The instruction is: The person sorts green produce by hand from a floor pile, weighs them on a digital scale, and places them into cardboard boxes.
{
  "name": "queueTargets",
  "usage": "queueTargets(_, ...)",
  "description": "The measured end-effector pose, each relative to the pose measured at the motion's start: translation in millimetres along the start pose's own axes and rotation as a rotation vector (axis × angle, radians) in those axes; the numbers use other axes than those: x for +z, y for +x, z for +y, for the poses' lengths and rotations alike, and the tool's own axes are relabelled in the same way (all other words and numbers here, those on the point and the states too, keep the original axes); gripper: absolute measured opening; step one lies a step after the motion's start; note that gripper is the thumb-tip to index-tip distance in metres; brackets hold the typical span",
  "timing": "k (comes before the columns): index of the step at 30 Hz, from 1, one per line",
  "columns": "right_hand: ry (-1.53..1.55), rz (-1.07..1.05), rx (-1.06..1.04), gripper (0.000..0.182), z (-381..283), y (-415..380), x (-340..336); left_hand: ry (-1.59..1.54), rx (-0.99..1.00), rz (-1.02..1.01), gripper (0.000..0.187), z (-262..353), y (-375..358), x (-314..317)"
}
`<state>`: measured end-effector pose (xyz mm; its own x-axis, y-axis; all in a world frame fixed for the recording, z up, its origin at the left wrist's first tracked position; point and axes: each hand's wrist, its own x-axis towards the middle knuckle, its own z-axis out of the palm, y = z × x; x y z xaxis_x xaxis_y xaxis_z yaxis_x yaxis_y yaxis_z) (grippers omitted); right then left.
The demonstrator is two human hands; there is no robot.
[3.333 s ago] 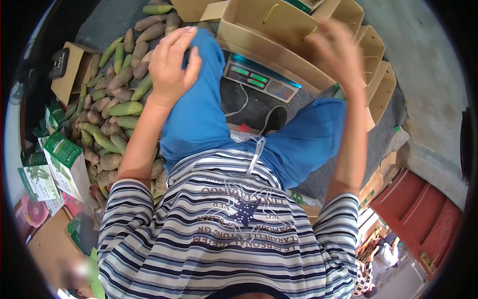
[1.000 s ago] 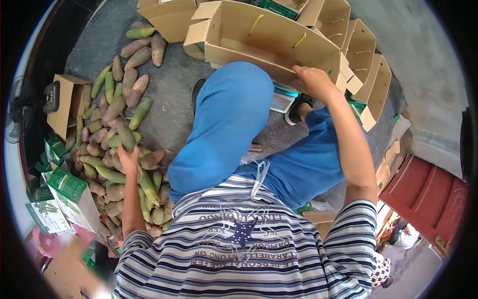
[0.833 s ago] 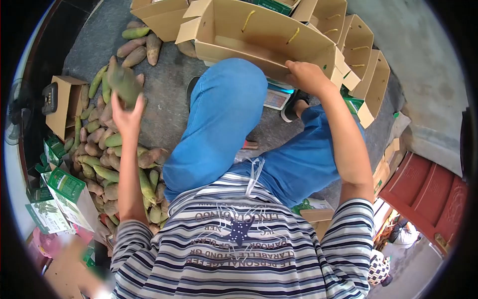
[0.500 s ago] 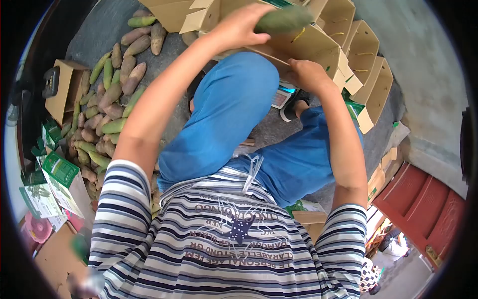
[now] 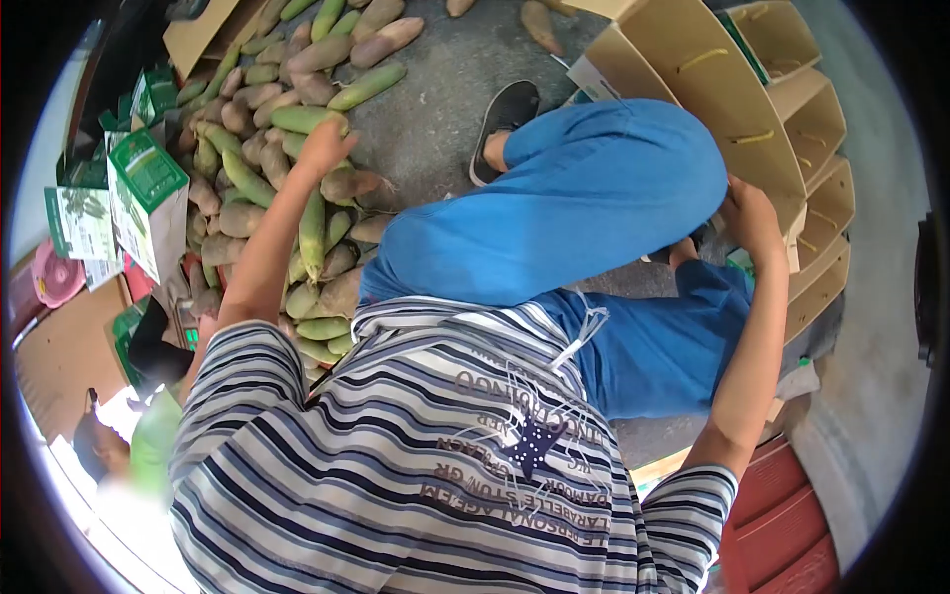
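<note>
My left hand (image 5: pixel 327 148) is over the vegetable pile on the left, its fingers curled round the end of a green radish (image 5: pixel 297 120). Part of those fingers is hidden. Around it lie many long radishes, some green, others brown with soil, such as a muddy radish (image 5: pixel 388 42). On the right, my right hand (image 5: pixel 754 226) grips the near edge of an open cardboard box (image 5: pixel 717 79) with yellow cord handles, beside my raised knee. The inside bottom of this box is out of sight.
More open cardboard boxes (image 5: pixel 823 188) stand in a row against the wall at right. Green and white printed cartons (image 5: pixel 148 178) and a pink round object (image 5: pixel 57 272) are at left. Another person (image 5: pixel 104 445) is partly visible lower left. A red door (image 5: pixel 782 515) is lower right.
My left hand has left the box, where it held a dark green radish, and moved to the pile. That radish is out of sight. My right hand stays at the box; my view has turned left.
</note>
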<state>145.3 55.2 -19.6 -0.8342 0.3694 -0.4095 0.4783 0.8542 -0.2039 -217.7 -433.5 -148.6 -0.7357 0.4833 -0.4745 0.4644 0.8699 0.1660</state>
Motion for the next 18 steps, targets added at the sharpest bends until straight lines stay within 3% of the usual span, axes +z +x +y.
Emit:
queueTargets(1, 0.001, 0.009, 0.015, 0.031, 1.7, 0.3, 2.0, 0.003, -0.003, 0.050, 0.052, -44.0, -17.0, 27.6)
queueTargets(3, 0.001, 0.004, 0.021, 0.033, -4.6, 0.4, -2.8, 0.139, -0.305, -0.248, 0.067, -75.4, -50.9, 47.2)
queueTargets(5, -0.024, -0.018, 0.025, 0.034, -3.2, 0.7, -3.4, 0.008, -0.368, -0.144, 0.080, -112.2, -86.0, 80.2)
queueTargets(7, -0.036, 0.002, 0.006, 0.035, 0.6, 2.6, -2.1, -0.048, -0.561, -0.159, 0.084, -151.1, -93.7, 126.3)
queueTargets(10, -0.033, 0.049, -0.033, 0.037, 0.3, 0.0, -0.7, -0.153, -0.731, -0.193, 0.091, -157.7, -94.8, 144.5)
queueTargets(14, -0.075, 0.036, 0.033, 0.035, -2.0, -0.2, -3.1, -0.522, -0.742, 0.055, 0.076, -141.7, -103.5, 152.5)
queueTargets(16, -0.056, 0.095, 0.005, 0.031, -7.6, -2.8, -5.4, -0.886, -0.840, 0.369, 0.062, -121.4, -90.8, 165.4)
queueTargets(18, -0.077, 0.041, 0.053, 0.028, -12.6, -1.6, -10.1, -1.298, -0.752, 0.402, 0.054, -79.5, -73.7, 144.0)
